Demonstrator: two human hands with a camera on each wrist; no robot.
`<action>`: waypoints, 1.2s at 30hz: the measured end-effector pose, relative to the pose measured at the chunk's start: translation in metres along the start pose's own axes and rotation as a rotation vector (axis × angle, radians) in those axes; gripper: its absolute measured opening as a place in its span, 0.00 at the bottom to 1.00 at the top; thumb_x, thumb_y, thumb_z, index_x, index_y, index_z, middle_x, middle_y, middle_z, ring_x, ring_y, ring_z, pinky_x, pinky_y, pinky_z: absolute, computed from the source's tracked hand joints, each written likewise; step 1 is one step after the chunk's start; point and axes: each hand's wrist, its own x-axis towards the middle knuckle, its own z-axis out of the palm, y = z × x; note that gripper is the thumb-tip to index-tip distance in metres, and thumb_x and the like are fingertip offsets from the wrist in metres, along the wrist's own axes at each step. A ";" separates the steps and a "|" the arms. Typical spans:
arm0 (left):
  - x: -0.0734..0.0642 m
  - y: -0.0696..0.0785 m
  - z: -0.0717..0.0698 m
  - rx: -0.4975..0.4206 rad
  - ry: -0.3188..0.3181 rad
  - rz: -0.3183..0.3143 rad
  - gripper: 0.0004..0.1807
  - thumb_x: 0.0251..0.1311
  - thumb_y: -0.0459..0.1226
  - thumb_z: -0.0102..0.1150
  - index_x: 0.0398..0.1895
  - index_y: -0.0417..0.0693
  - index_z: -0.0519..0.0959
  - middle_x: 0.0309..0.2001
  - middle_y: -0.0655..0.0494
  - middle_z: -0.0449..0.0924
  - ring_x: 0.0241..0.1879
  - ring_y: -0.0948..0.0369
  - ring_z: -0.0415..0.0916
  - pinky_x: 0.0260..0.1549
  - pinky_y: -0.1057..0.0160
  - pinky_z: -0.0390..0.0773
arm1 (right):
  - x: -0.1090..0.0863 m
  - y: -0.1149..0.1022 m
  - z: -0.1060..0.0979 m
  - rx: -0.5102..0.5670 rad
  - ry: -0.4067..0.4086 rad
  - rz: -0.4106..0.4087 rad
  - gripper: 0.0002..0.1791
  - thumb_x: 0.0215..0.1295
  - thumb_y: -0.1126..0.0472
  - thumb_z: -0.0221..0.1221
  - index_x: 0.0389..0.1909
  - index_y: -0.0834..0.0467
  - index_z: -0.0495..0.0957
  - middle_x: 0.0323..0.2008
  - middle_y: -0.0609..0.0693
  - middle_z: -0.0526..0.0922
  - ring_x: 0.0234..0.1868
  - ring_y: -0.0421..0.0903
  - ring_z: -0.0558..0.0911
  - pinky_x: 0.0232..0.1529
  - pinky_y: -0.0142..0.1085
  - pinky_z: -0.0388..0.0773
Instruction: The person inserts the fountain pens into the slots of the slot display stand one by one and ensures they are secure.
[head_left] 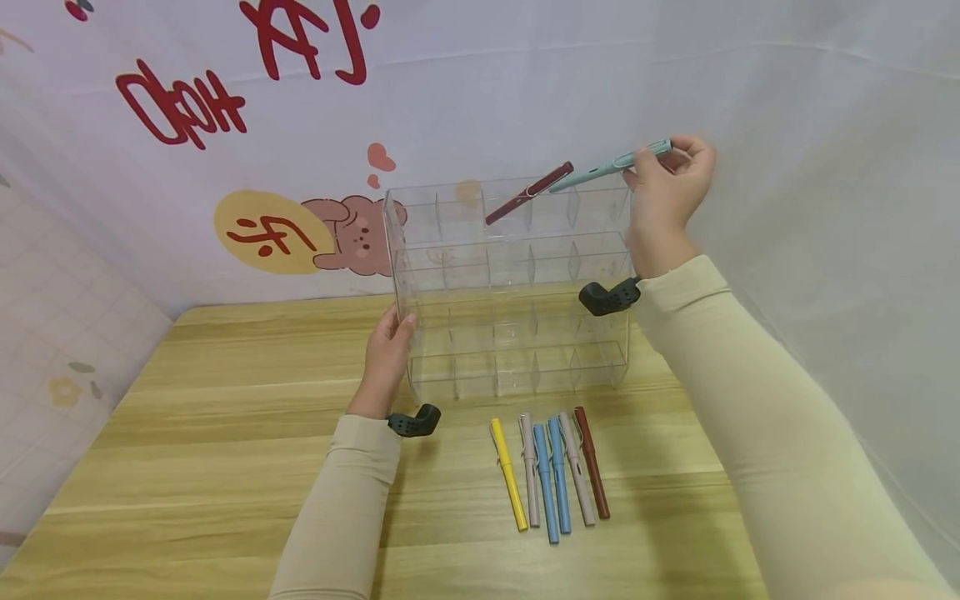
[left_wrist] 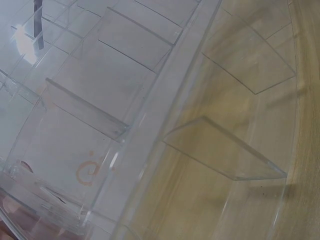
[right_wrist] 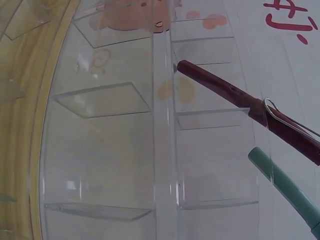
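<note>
A clear acrylic rack (head_left: pixel 393 242) with divided rows stands upright on the table. My left hand (head_left: pixel 387 354) grips its left side panel, thumb toward the front; the left wrist view shows mostly clear dividers. Above the rack's top right corner, my right hand (head_left: pixel 672 187) pinches a mint-green pen (head_left: pixel 603 169) near its cap end. The pen slants down leftward, its tip by the top row. A dark red pen (head_left: pixel 525 197) leans in a top-row compartment, cap end up and to the right; both pens show in the right wrist view.
In front of the rack several pens lie side by side on the wooden table (head_left: pixel 247 467): a yellow pen (head_left: pixel 510 475), two pale mauve ones, two blue ones and a brown-red pen (head_left: pixel 592 462). A white printed cloth (head_left: pixel 465 100) hangs behind.
</note>
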 end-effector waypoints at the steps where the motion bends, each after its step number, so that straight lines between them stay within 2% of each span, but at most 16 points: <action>1: 0.000 0.000 0.000 0.000 0.002 0.001 0.30 0.73 0.51 0.43 0.75 0.61 0.55 0.73 0.54 0.57 0.71 0.53 0.54 0.66 0.44 0.58 | 0.000 0.002 0.001 -0.015 -0.002 -0.001 0.17 0.61 0.75 0.57 0.43 0.55 0.63 0.39 0.49 0.66 0.39 0.42 0.74 0.46 0.36 0.80; 13: 0.000 -0.002 -0.002 -0.007 0.001 0.028 0.28 0.73 0.50 0.44 0.74 0.61 0.58 0.72 0.54 0.59 0.71 0.52 0.54 0.66 0.43 0.56 | -0.006 0.018 0.005 -0.089 -0.043 0.025 0.16 0.61 0.74 0.57 0.41 0.54 0.63 0.39 0.49 0.67 0.39 0.42 0.74 0.47 0.35 0.79; 20: 0.001 -0.003 -0.001 -0.008 0.008 0.019 0.27 0.73 0.51 0.44 0.73 0.62 0.59 0.71 0.55 0.60 0.70 0.53 0.55 0.66 0.43 0.57 | -0.008 0.025 0.005 -0.135 -0.081 0.019 0.16 0.62 0.73 0.57 0.40 0.55 0.63 0.40 0.49 0.66 0.42 0.42 0.74 0.47 0.33 0.79; 28: 0.001 -0.003 -0.001 -0.012 0.010 0.045 0.27 0.72 0.51 0.44 0.72 0.61 0.61 0.71 0.55 0.62 0.70 0.53 0.56 0.65 0.42 0.58 | -0.007 0.027 0.007 -0.185 -0.101 0.007 0.16 0.62 0.72 0.57 0.42 0.55 0.63 0.41 0.49 0.65 0.43 0.42 0.73 0.49 0.33 0.78; 36: 0.001 -0.003 -0.001 0.000 0.012 0.039 0.28 0.72 0.52 0.44 0.73 0.62 0.60 0.71 0.55 0.61 0.70 0.52 0.56 0.65 0.42 0.58 | -0.007 0.027 0.010 -0.212 -0.095 0.027 0.16 0.62 0.73 0.58 0.41 0.54 0.63 0.42 0.49 0.66 0.42 0.41 0.71 0.50 0.34 0.77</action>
